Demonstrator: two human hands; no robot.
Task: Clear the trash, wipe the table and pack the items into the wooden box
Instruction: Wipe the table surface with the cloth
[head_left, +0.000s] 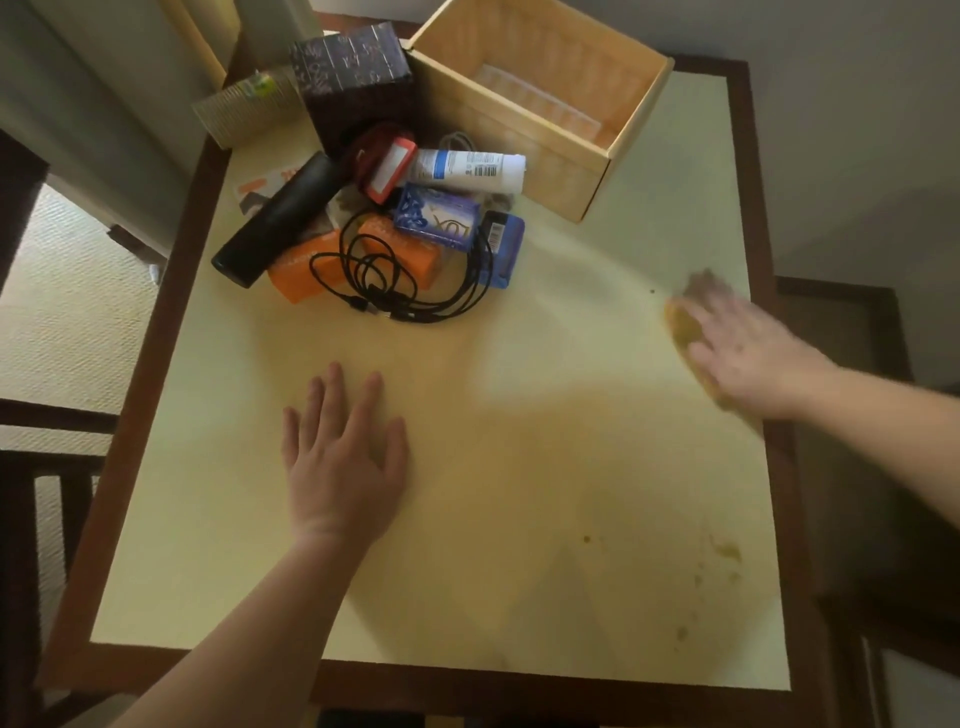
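Note:
My right hand (748, 348) presses a yellow-brown cloth (681, 323) flat on the table (493, 415) near its right edge; both are blurred by motion. My left hand (343, 457) lies flat, fingers apart, on the cream tabletop at the front left. An open wooden box (566, 150) stands at the back right, with a clear plastic tray inside. Left of the box lies a heap: a black cylinder (280, 218), orange boxes (311, 265), a coiled black cable (410, 280), a purple Lux soap box (436, 218), a white tube (467, 169), a blue item (501, 249).
A dark patterned box (353, 78) and a beige comb-like item (244, 106) sit at the back left corner. Brown stains (727, 551) mark the front right of the tabletop. A dark wooden rim frames the table; a chair (31, 467) stands to the left.

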